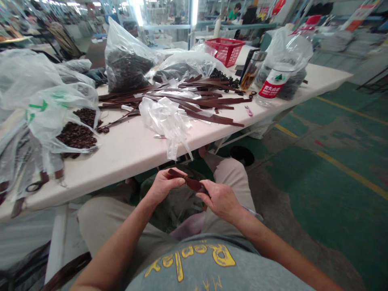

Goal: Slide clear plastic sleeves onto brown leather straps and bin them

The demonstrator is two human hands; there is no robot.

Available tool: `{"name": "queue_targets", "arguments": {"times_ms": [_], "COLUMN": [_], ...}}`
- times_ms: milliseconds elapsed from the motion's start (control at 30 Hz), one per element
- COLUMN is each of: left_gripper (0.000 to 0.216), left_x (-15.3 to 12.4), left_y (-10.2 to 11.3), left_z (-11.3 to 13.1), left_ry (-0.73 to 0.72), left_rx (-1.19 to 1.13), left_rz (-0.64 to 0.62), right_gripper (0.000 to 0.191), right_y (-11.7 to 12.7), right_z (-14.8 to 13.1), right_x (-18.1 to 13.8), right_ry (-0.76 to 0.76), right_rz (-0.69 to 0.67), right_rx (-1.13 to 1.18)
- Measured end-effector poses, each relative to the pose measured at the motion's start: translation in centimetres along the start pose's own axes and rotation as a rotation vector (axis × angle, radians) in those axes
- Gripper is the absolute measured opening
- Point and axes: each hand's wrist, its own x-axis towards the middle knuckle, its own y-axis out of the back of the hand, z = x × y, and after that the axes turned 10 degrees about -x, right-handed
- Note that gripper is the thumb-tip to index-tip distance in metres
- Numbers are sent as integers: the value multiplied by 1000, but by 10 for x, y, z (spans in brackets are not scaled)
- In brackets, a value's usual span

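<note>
Right hand: yours, the one nearer your body (221, 200); pinching the near end of the strap, which disappears under your fingers.
Strap in hand: one dark brown, flat, leather-like strip (194, 185); held above your lap, short of the table, between both hands.
Long axis: slants from the far left down to the near right; you have a hand towards each end, neither clearly closer to its middle.
Left hand: yours, slightly farther out (162, 186); gripping the far end, thumb laid along it, a bit of brown showing above your thumb.
Table: long, white-topped (121, 169); its edge lies just beyond your hands.
Snips: small, silvery metal (159, 136); on the tabletop, near the edge.
Clear film: crumpled transparent plastic strips (165, 117); partly hanging over the edge, ahead of you.
Loose stock: long brown flat straps (212, 97); fanned crosswise behind the film, well apart from both hands.
</note>
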Motion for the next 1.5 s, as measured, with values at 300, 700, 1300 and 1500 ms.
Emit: {"name": "queue_targets", "arguments": {"times_ms": [300, 700, 1300, 1500], "left_gripper": [26, 32, 31, 31], "left_x": [-2, -3, -2, -4], "left_y": [-12, -14, -13, -18], "left_z": [-9, -7, -4, -12], "left_ry": [35, 148, 51, 107], "left_rx": [-14, 4, 4, -20], "left_rz": [-9, -160, -146, -247], "right_gripper": [22, 22, 26, 27], "right_y": [-10, -12, -5, -8], "right_z": [-9, -2, 2, -8], "right_x": [4, 7, 0, 12], "right_ry": [-22, 57, -28, 4], "right_rz": [50, -67, -192, -196], "right_rx": [-86, -2, 53, 252]}}
